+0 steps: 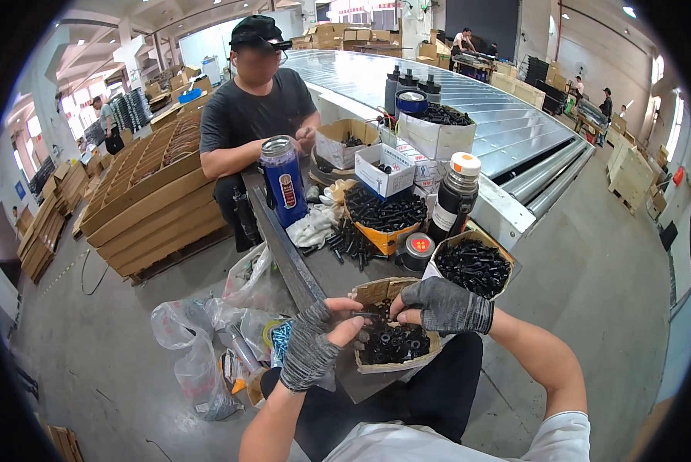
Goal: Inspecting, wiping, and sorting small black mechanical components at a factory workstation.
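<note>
Your white shirt faces the carton, over which your left hand pinches a dark part; what your right hand holds is unclear. Likely fitting, needing steady alignment next.

Fingers over a carton of black parts
</note>
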Demonstrator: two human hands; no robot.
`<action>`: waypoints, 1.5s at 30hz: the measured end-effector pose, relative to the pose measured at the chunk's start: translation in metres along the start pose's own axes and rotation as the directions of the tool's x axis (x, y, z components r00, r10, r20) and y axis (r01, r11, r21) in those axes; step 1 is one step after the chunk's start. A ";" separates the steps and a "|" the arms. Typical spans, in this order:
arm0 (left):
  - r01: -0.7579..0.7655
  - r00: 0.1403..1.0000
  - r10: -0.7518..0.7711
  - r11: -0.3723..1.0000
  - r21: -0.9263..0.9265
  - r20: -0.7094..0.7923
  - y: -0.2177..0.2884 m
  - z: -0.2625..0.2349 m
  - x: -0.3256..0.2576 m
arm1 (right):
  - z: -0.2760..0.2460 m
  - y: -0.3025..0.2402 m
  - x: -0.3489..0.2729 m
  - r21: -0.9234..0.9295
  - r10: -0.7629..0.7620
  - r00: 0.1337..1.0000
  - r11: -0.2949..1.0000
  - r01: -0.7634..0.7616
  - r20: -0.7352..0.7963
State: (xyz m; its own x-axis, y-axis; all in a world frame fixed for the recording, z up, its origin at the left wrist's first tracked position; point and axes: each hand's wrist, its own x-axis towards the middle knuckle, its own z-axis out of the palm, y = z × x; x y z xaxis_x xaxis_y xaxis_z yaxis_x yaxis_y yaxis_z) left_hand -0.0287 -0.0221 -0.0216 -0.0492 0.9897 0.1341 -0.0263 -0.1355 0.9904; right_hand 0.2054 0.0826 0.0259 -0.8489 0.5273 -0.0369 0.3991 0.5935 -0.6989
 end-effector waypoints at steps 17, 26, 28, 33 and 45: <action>0.048 0.998 -0.046 0.998 0.035 -0.049 0.008 -0.010 -0.010 | 0.040 0.010 0.029 -0.423 -0.014 0.970 0.898 0.120 0.244; 0.018 0.999 -0.009 0.984 0.177 -0.051 0.010 -0.005 -0.007 | 0.009 0.011 0.017 0.464 -0.007 0.960 0.877 -0.128 0.279; 0.023 0.999 -0.017 0.990 0.142 -0.040 0.006 -0.004 -0.006 | 0.005 0.009 0.014 0.527 0.003 0.957 0.834 -0.162 0.288; 0.024 0.999 -0.021 0.996 0.086 -0.036 0.006 -0.006 -0.006 | -0.001 0.005 0.010 0.634 -0.012 0.971 0.760 -0.145 0.237; 0.134 0.991 -0.134 0.989 -0.064 0.009 0.014 0.003 0.000 | 0.006 0.007 0.005 0.661 0.050 0.994 0.743 -0.105 0.101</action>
State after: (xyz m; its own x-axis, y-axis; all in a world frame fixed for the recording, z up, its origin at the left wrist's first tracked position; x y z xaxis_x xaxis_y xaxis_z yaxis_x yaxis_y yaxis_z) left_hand -0.0264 -0.0235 -0.0079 -0.0358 0.9994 0.0008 -0.0966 -0.0043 0.9953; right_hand 0.2014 0.0859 0.0170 -0.8583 0.4925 -0.1440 0.1561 -0.0166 -0.9876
